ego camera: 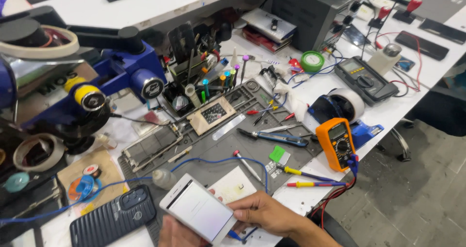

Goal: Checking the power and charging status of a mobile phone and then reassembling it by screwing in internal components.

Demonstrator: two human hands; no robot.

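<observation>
Head view: at the workbench's (pixel 160 4) near edge, both hands cradle a white smartphone (pixel 198 209), lit screen up; the right hand (pixel 262 212) pinches its side, the left hand (pixel 175 233) underneath, fingers hidden. Any slip would likely drop it onto the blue cable (pixel 213 160) or dark ribbed phone case (pixel 112 221).

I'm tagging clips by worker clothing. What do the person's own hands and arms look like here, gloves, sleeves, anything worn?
Both hands are bare, with no gloves. The right hand and its forearm show no sleeve, watch or ring. Only part of the left hand is in view at the bottom edge; nothing worn shows on it.
</observation>
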